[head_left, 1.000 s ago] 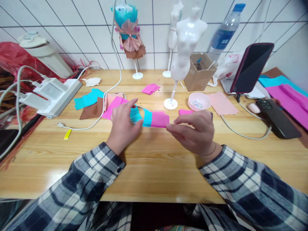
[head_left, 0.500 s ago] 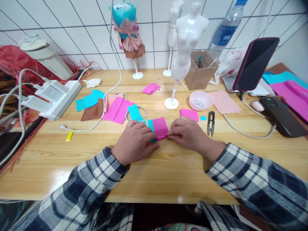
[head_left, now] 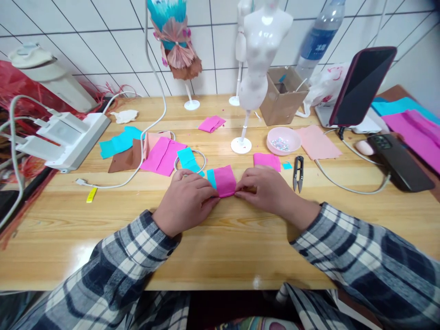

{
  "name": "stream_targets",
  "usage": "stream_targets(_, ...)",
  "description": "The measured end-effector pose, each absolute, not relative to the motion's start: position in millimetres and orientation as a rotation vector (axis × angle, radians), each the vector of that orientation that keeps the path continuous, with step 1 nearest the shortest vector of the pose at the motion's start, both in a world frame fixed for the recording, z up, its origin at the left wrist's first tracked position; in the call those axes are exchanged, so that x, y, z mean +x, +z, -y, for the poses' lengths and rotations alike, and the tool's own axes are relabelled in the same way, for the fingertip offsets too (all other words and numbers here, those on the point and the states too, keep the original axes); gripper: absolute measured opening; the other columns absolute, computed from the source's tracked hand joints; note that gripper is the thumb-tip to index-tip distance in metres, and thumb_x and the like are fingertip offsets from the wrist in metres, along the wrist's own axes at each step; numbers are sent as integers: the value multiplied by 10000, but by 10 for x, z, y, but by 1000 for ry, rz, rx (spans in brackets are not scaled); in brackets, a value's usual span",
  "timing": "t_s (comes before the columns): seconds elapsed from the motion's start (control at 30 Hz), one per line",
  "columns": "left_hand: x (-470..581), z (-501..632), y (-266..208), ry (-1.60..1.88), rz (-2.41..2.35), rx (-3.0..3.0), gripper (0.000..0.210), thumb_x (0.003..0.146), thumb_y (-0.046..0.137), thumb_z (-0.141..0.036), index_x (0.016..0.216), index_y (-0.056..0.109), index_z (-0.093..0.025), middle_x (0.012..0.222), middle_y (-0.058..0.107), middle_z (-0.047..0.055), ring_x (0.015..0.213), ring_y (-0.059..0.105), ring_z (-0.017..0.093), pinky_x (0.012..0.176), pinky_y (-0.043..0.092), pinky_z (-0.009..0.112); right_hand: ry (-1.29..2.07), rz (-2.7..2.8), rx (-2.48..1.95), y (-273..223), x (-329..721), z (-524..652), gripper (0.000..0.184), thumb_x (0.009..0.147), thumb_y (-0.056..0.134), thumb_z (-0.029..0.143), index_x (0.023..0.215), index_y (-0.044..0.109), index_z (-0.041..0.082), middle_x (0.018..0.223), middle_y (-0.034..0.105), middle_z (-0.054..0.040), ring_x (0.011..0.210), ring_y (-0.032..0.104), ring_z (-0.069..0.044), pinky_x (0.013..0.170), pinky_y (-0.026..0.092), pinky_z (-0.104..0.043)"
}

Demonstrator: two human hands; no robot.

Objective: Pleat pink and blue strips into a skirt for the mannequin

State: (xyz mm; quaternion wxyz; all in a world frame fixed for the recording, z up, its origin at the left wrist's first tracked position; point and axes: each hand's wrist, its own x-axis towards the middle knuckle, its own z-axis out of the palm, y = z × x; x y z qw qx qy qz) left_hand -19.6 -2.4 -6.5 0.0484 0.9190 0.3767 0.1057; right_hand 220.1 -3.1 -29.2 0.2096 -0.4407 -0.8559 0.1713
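Observation:
A small magenta piece of crepe paper [head_left: 225, 180] lies over a turquoise piece [head_left: 211, 177], which shows as a strip at its left side. My left hand [head_left: 188, 198] is closed, its fingertips pinching the near left corner of the magenta piece. At the near right corner, my right hand [head_left: 265, 189] grips the same paper between thumb and forefinger. The near edge between them looks folded. Behind the right hand lies another magenta piece [head_left: 267, 161], with thread snips [head_left: 298, 173] to its right.
Beyond my hands stand a bare white mannequin [head_left: 263, 55] and one in a paper dress [head_left: 178, 46]. A pink bowl of beads [head_left: 283, 141], a cardboard box [head_left: 282, 98] and a propped phone [head_left: 362, 87] are at right. Coloured paper, a white cable [head_left: 113, 185] and a power strip [head_left: 85, 137] are at left.
The view has shifted slightly, so everything sits a little further left. My left fingertips are now at the paper's near left corner; the right hand keeps its pinch.

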Motion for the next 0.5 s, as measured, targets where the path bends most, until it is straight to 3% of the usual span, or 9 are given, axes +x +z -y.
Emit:
stream_targets(0.3,-192,-24,-121,323,-1281,2600,187,892,554,-327,821,703,-238,867,688,23,870,604,227,802,335,420,645,2388,-1474,-159,2089,-51,102,771,616,206,692,679,192,683,629,-6,638,524,-140,588,347,-270)
stream_targets(0.5,-174,-33,-159,342,-1302,2592,160,890,544,-317,832,657,-220,949,653,39,955,583,237,837,319,448,713,2473,-1624,-39,2006,-148,94,730,615,203,669,687,208,657,660,-2,592,531,-137,554,347,-266)
